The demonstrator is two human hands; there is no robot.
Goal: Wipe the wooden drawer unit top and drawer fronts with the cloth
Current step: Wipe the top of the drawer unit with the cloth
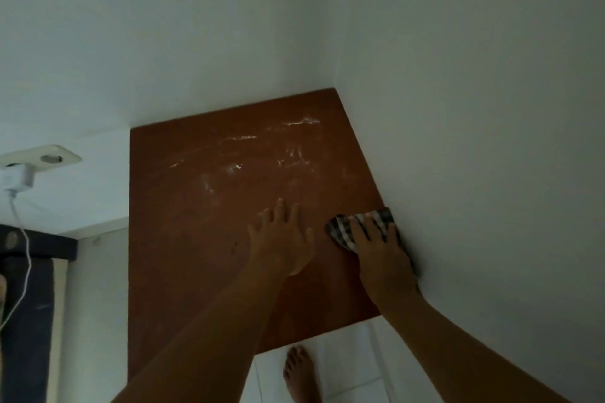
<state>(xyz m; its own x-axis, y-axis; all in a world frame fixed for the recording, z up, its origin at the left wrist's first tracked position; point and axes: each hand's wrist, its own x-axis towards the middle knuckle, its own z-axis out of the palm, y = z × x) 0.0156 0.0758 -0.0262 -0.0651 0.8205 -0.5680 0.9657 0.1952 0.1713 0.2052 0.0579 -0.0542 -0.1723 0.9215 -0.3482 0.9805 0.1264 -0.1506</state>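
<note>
I look straight down on the brown wooden top of the drawer unit (196, 239), set into a corner between two white walls. White dusty smears streak its far half. My right hand (381, 249) presses a dark-and-white checked cloth (347, 226) flat on the top at its right edge, against the wall. My left hand (281, 239) rests flat on the wood just left of it, fingers spread, holding nothing. The drawer fronts are hidden below the top.
White walls (474, 141) close in the unit at the back and right. On the left wall a socket plate (42, 157) holds a white charger (19, 178) with a hanging cable. A bare foot (299, 373) stands on the white tiled floor below the front edge.
</note>
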